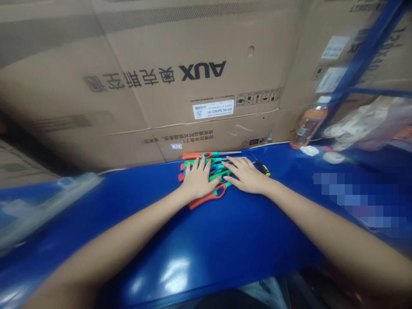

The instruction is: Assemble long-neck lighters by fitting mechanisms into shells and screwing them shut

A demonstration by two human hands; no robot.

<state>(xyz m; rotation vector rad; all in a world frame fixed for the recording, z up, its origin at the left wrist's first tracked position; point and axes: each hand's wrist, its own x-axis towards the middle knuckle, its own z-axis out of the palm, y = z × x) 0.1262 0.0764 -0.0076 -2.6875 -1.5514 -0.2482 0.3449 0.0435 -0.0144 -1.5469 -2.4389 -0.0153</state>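
Both of my hands lie flat, fingers stretched out, on a pile of several long-nosed lighters [210,165] with orange and green handles. The pile rests on a glossy blue table [206,240] near its far edge. My left hand [198,179] covers the left part of the pile. My right hand [246,175] covers the right part. An orange handle [209,196] sticks out toward me between the two hands. Metal nozzles [230,153] point to the right at the back of the pile.
A small screwdriver with a yellow and black handle [262,167] lies just right of my right hand. A large cardboard box marked AUX [180,86] stands behind the table. At the right stand an orange drink bottle [307,124], tape rolls [333,157] and a plastic bag [370,122].
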